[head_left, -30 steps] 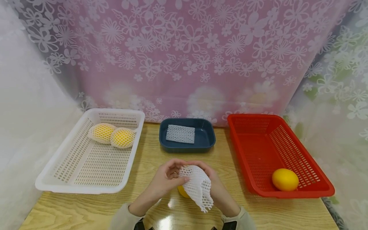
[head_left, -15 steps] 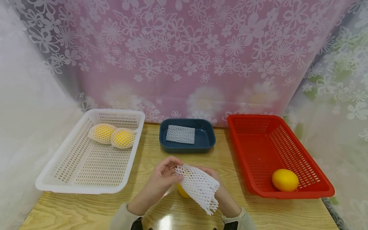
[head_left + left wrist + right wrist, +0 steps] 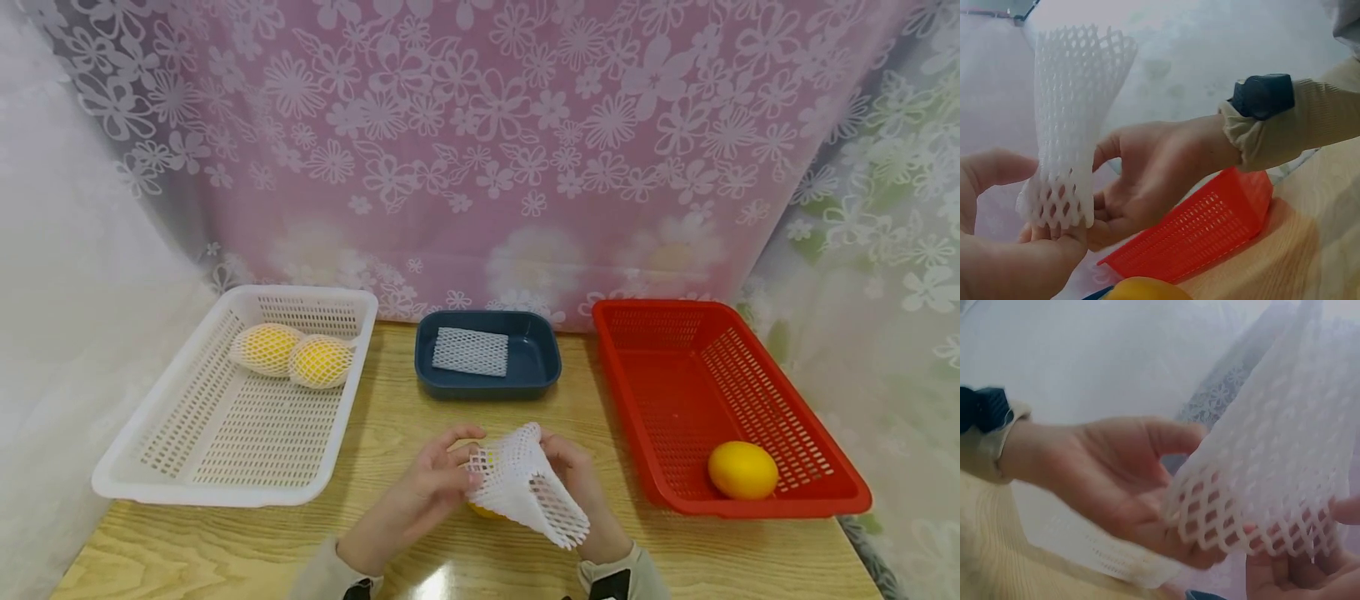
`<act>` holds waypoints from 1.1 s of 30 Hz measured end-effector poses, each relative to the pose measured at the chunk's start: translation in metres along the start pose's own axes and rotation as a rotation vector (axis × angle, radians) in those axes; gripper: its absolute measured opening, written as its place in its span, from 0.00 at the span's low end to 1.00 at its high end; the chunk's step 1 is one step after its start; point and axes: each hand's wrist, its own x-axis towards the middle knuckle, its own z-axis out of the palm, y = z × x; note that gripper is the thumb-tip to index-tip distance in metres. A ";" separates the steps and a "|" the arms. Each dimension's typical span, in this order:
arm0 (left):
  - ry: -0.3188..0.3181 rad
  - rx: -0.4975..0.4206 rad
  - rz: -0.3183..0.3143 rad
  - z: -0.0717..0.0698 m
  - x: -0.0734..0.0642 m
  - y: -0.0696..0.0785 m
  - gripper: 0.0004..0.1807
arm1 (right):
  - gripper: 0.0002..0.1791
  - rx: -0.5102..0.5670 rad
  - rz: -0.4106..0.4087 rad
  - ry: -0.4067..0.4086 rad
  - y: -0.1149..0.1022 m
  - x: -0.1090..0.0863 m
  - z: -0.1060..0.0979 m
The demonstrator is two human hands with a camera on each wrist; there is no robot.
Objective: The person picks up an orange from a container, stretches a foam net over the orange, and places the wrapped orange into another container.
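Note:
A white foam fruit net [image 3: 525, 479] hangs between both hands in the head view, its sleeve partly spread. My left hand [image 3: 427, 487] holds the left end, thumb outside and fingertips at the mesh edge. My right hand [image 3: 581, 492] grips the other side, partly hidden behind the net. In the left wrist view, fingertips of both hands meet at the lower edge of the foam net [image 3: 1069, 125]. Beneath the net on the table is a yellow fruit [image 3: 483, 510], mostly covered; its top shows as a yellow fruit [image 3: 1147, 289] in the left wrist view.
At the left stands a white basket [image 3: 247, 450] with two netted yellow fruits [image 3: 321, 361]. A dark blue tray [image 3: 536, 354] holds a flat foam net [image 3: 470, 351]. To the right, a red basket [image 3: 652, 400] contains one bare yellow fruit [image 3: 742, 471].
The net, bunched a second ago, has been spread and turned, its free end swinging right. The left fingers have opened wider at its edge, and the right hand has shifted slightly right.

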 end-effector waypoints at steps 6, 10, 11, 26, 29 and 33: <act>-0.058 -0.016 -0.067 0.001 -0.002 -0.007 0.21 | 0.30 0.078 -0.037 -0.058 0.001 0.004 -0.001; -0.101 -0.033 -0.112 0.003 -0.003 -0.009 0.17 | 0.27 0.056 -0.019 -0.034 0.000 0.005 0.000; -0.112 -0.045 -0.122 0.003 -0.004 -0.010 0.15 | 0.27 0.041 -0.015 -0.028 0.000 0.006 0.000; -0.132 -0.160 0.015 0.001 -0.004 -0.008 0.18 | 0.27 -0.273 0.014 -0.015 0.006 0.006 -0.002; -0.133 -0.243 0.086 -0.002 -0.003 -0.006 0.19 | 0.25 -0.222 0.030 0.021 0.010 0.005 -0.005; -0.178 -0.272 0.137 -0.006 -0.002 -0.005 0.21 | 0.21 -0.232 0.090 0.071 0.014 0.003 -0.005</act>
